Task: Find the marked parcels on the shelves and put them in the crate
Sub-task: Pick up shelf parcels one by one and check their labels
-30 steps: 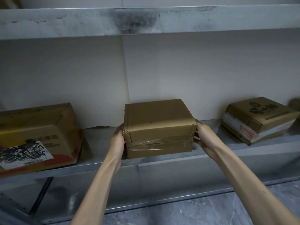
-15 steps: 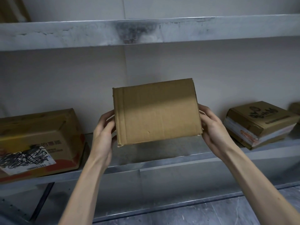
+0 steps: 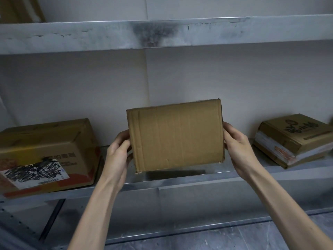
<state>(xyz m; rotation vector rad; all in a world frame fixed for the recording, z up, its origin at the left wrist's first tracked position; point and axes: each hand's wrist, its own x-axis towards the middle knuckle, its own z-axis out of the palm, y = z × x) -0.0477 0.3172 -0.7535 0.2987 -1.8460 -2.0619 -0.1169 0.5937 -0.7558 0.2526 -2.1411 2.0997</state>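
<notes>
Cardboard fills the middle of my view: a plain brown parcel (image 3: 175,137) held up off the metal shelf (image 3: 180,179), tilted so one broad, unmarked face points at me, with its shadow lying on the shelf just below it. I have my left hand (image 3: 118,156) pressed against its left side, fingers curled around the edge behind it, and my right hand (image 3: 237,147) clasping its right side the same way, thumb on the near face edge; both hands are gripping the parcel between them. From here I can see no label or marking on the face turned to me. Toward the left end of the same shelf sits a larger box (image 3: 46,156) with a white label scribbled over in black ink on its front, close to the shelf's front edge. Toward the right end rests a flatter printed box (image 3: 295,139), angled, with pale tape along its side. An upper shelf (image 3: 162,33) with a dark smudge on its front lip runs across the top.
</notes>
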